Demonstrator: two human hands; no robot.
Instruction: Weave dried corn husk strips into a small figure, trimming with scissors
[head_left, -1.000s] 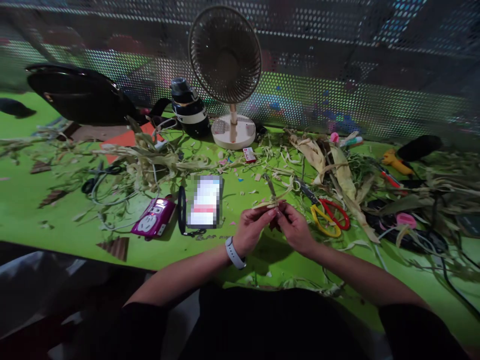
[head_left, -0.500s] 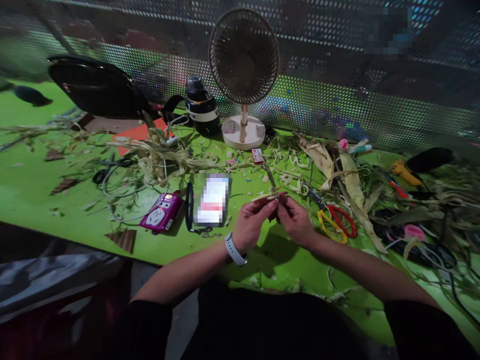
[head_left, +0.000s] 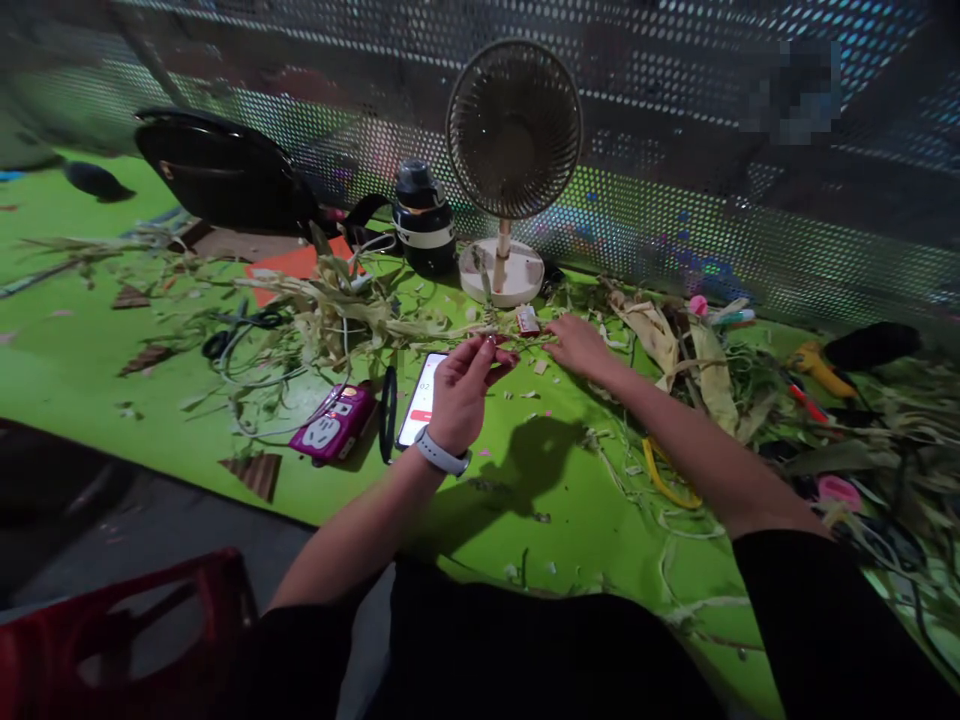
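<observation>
Here the left hand (head_left: 463,385), just right of the phone (head_left: 421,398), pinches a thin husk strip (head_left: 517,344) between thumb and fingertips, raised over the green table (head_left: 570,500). Beyond the phone and to its right, the right hand (head_left: 576,345) rests on husk scraps at the strip's far end, its grip hidden. Farther back stands the fan (head_left: 513,160).

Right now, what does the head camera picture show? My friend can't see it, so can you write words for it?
A person's left hand pinches a thin dried husk strip above a green table, while the right hand reaches forward onto husk scraps. Nearby lie a phone, a purple power strip and a small fan.
</observation>
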